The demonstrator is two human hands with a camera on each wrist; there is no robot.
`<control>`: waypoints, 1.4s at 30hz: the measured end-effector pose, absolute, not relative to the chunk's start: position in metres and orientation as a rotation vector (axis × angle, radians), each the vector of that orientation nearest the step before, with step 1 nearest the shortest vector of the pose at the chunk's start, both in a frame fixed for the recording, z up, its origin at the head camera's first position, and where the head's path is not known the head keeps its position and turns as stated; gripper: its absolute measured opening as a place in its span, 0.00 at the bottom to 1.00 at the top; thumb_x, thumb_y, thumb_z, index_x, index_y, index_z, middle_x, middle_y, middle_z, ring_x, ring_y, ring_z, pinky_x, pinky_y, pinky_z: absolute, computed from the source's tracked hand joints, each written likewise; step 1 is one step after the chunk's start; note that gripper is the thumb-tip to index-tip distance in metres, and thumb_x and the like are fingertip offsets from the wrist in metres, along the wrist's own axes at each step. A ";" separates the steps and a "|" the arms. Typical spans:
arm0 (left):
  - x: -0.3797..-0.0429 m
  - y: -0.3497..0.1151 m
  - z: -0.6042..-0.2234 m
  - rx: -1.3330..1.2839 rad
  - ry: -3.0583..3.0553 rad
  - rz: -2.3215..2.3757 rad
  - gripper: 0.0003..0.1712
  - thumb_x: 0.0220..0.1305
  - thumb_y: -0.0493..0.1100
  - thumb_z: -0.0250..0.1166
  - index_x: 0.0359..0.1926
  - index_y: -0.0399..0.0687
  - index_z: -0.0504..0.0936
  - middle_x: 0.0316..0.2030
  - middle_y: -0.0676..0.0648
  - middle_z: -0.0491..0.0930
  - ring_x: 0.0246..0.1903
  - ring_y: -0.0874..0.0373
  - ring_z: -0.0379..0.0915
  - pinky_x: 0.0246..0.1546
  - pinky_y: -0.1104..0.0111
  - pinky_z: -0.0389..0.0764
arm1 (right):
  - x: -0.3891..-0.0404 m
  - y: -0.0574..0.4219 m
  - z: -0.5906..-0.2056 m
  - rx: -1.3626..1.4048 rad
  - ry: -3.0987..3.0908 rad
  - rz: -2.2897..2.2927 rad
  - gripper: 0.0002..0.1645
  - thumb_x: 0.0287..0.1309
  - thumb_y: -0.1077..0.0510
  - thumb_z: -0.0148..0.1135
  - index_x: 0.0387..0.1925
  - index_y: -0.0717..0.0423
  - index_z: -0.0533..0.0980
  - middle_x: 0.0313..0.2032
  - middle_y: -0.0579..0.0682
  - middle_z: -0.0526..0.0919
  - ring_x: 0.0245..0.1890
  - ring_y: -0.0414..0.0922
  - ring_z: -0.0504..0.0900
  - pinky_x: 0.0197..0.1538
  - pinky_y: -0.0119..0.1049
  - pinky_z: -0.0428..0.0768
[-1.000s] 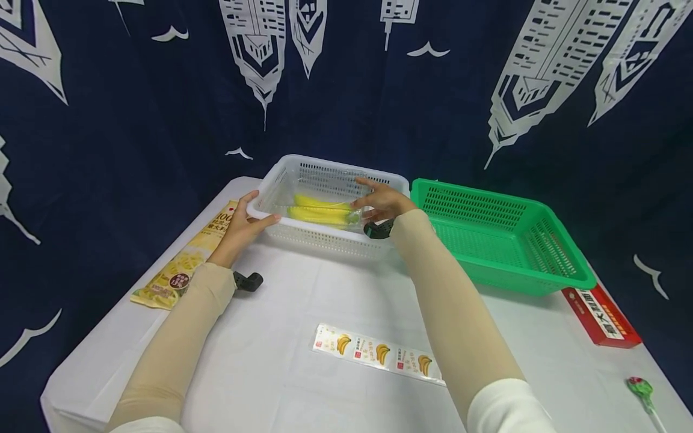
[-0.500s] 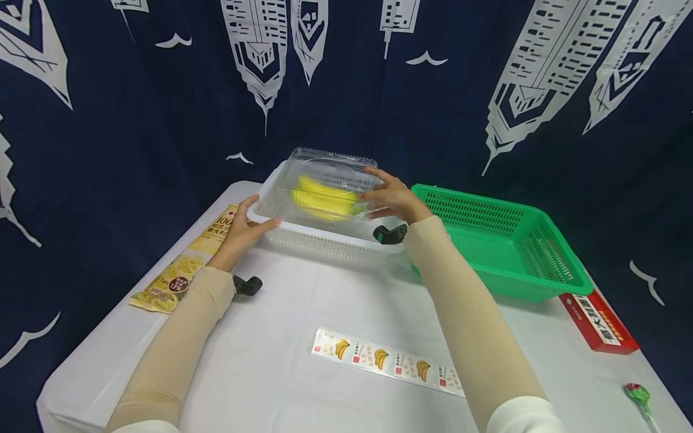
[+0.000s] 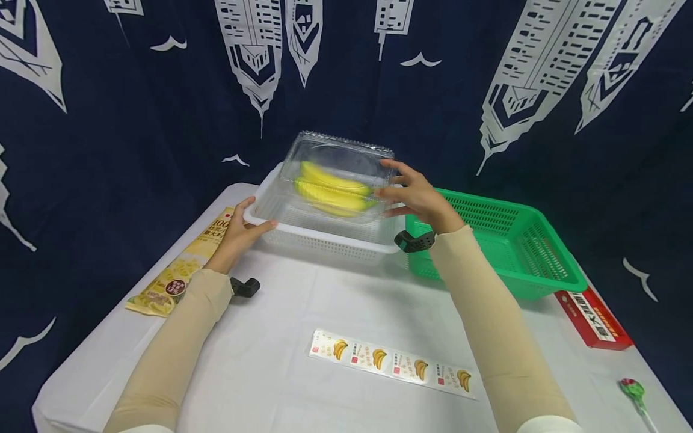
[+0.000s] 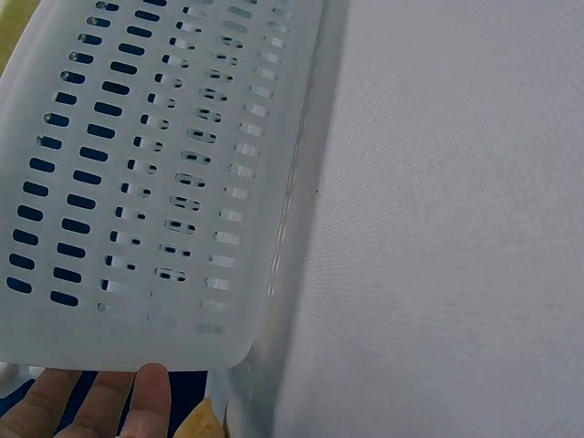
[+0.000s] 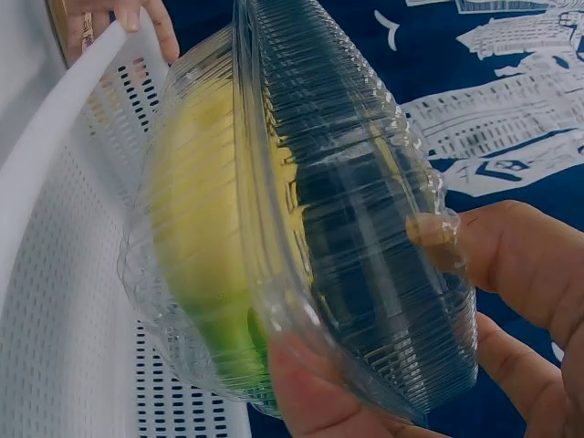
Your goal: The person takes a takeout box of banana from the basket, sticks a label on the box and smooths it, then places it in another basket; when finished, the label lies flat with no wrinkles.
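My right hand [image 3: 421, 197] grips the right end of a clear plastic clamshell box [image 3: 349, 151], raised and tilted above a white slotted basket [image 3: 335, 239]. Yellow bananas [image 3: 331, 195] with green ends lie inside the box. In the right wrist view, thumb and fingers pinch the box [image 5: 365, 237] from both sides, and it looks closed. The basket's left corner is held by my left hand [image 3: 238, 236], thumb over the rim, fingers outside. From the left wrist, the basket's slotted wall [image 4: 137, 182] fills much of the view, with fingertips [image 4: 146, 401] below it.
A green basket [image 3: 495, 278] stands right of the white one. A yellow pasta bag [image 3: 186, 264] lies at the left edge. A strip of banana-print stickers [image 3: 392, 362] lies in front. A red box [image 3: 592, 319] and a green-wrapped lollipop [image 3: 634, 391] are at the right.
The clamshell box with the bananas has risen out of the white basket and shifted right, held by my right hand. My left hand has stayed on the basket's corner.
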State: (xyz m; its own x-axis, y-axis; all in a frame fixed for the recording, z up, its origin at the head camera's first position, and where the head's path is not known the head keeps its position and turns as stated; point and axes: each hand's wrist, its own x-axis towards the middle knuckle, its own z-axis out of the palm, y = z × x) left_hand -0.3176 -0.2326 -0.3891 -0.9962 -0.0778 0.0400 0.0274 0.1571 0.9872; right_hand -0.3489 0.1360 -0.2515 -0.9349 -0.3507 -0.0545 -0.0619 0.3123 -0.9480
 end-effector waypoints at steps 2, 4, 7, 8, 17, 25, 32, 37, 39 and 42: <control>-0.318 -0.233 -0.389 0.041 -2.321 -1.998 0.59 0.73 0.44 0.71 0.89 0.56 0.41 0.81 0.35 0.57 0.72 0.44 0.63 0.76 0.56 0.64 | -0.344 0.142 -0.249 -0.383 2.341 -1.660 0.49 0.74 0.63 0.66 0.87 0.38 0.55 0.83 0.63 0.50 0.68 0.64 0.75 0.52 0.46 0.90; -0.319 -0.233 -0.389 0.031 -2.320 -2.008 0.59 0.73 0.44 0.71 0.89 0.56 0.40 0.81 0.35 0.58 0.73 0.43 0.63 0.76 0.55 0.64 | -0.339 0.146 -0.247 -0.389 2.354 -1.645 0.49 0.75 0.62 0.66 0.87 0.38 0.55 0.83 0.63 0.49 0.68 0.63 0.76 0.53 0.47 0.89; -0.319 -0.234 -0.389 0.019 -2.310 -2.026 0.59 0.73 0.44 0.72 0.89 0.56 0.40 0.81 0.35 0.59 0.74 0.42 0.63 0.77 0.54 0.63 | -0.332 0.152 -0.245 -0.388 2.378 -1.613 0.48 0.76 0.61 0.65 0.87 0.36 0.54 0.84 0.62 0.48 0.68 0.63 0.77 0.53 0.46 0.89; -0.319 -0.234 -0.389 0.017 -2.306 -2.029 0.59 0.73 0.43 0.71 0.89 0.55 0.40 0.81 0.35 0.58 0.75 0.42 0.62 0.78 0.54 0.62 | -0.330 0.154 -0.244 -0.388 2.386 -1.603 0.48 0.76 0.60 0.65 0.87 0.36 0.54 0.84 0.62 0.48 0.67 0.62 0.78 0.53 0.46 0.89; -0.318 -0.234 -0.389 0.017 -2.301 -2.024 0.58 0.74 0.43 0.71 0.89 0.55 0.40 0.82 0.36 0.57 0.77 0.41 0.61 0.79 0.53 0.62 | -0.309 0.171 -0.238 -0.418 2.409 -1.554 0.47 0.78 0.60 0.62 0.88 0.39 0.52 0.83 0.63 0.49 0.66 0.63 0.78 0.49 0.42 0.90; -0.319 -0.233 -0.389 0.009 -2.289 -2.026 0.58 0.74 0.42 0.71 0.89 0.54 0.40 0.82 0.36 0.56 0.78 0.42 0.60 0.79 0.54 0.62 | -0.294 0.186 -0.239 -0.436 2.402 -1.535 0.47 0.80 0.60 0.60 0.88 0.42 0.50 0.83 0.65 0.48 0.61 0.60 0.79 0.47 0.42 0.90; -0.321 -0.232 -0.388 0.053 -2.296 -1.996 0.58 0.73 0.41 0.71 0.89 0.53 0.42 0.83 0.37 0.55 0.78 0.41 0.58 0.78 0.53 0.63 | -0.284 0.207 -0.246 -0.441 2.388 -1.510 0.46 0.81 0.59 0.59 0.89 0.44 0.48 0.82 0.68 0.52 0.51 0.47 0.84 0.47 0.41 0.89; -0.320 -0.232 -0.386 0.058 -2.305 -1.991 0.58 0.73 0.42 0.71 0.89 0.54 0.41 0.83 0.37 0.54 0.78 0.41 0.58 0.79 0.52 0.62 | -0.275 0.222 -0.251 -0.458 2.368 -1.511 0.45 0.83 0.58 0.57 0.89 0.45 0.47 0.80 0.69 0.54 0.50 0.45 0.84 0.46 0.40 0.89; -0.319 -0.231 -0.386 0.053 -2.301 -1.996 0.58 0.73 0.42 0.71 0.89 0.55 0.41 0.83 0.37 0.54 0.78 0.41 0.58 0.79 0.52 0.62 | -0.270 0.228 -0.254 -0.471 2.357 -1.516 0.44 0.83 0.58 0.56 0.89 0.46 0.47 0.81 0.70 0.52 0.51 0.45 0.84 0.46 0.41 0.89; -0.320 -0.232 -0.388 0.049 -2.304 -1.998 0.58 0.73 0.41 0.71 0.89 0.55 0.40 0.83 0.37 0.54 0.79 0.41 0.57 0.79 0.53 0.61 | -0.262 0.235 -0.256 -0.475 2.357 -1.507 0.44 0.83 0.58 0.56 0.88 0.47 0.48 0.81 0.70 0.52 0.53 0.46 0.83 0.46 0.42 0.90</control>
